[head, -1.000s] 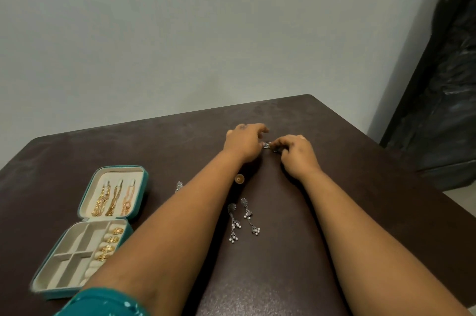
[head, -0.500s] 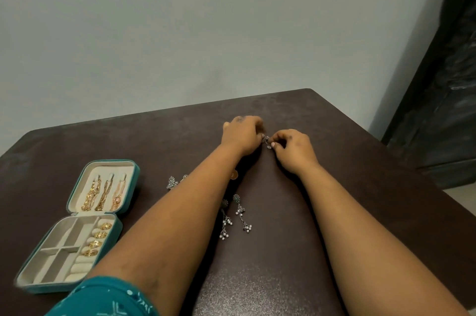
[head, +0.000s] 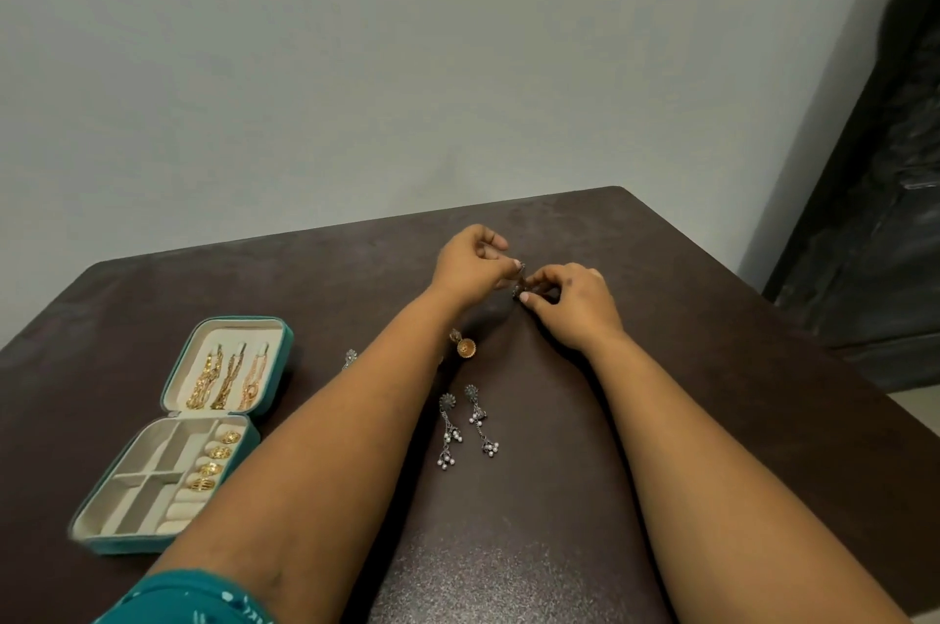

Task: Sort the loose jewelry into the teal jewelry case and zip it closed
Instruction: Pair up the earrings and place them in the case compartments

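Both hands work on one small silver earring (head: 520, 281), far beyond the teal case (head: 178, 430) and to its right, near the back edge of the table (head: 712, 369). The left hand (head: 470, 264) pinches the top of the earring between thumb and forefinger, the other fingers loosely curled. The right hand (head: 572, 300) pinches its lower part with curled fingertips. What exactly they do with it is too small to tell; I judge they are joining or fixing its parts.

To do this well, keep the pinch light and the piece low over the table, so a dropped part does not roll away. The case lies open and flat, with gold chains (head: 224, 376) in the lid and rings (head: 216, 460) in the rolls. The open compartments (head: 147, 476) at the left of the rings look free for the earring. Between the case and the hands, a gold earring (head: 465, 346) and a pair of silver drop earrings (head: 468, 430) lie loose on the table.
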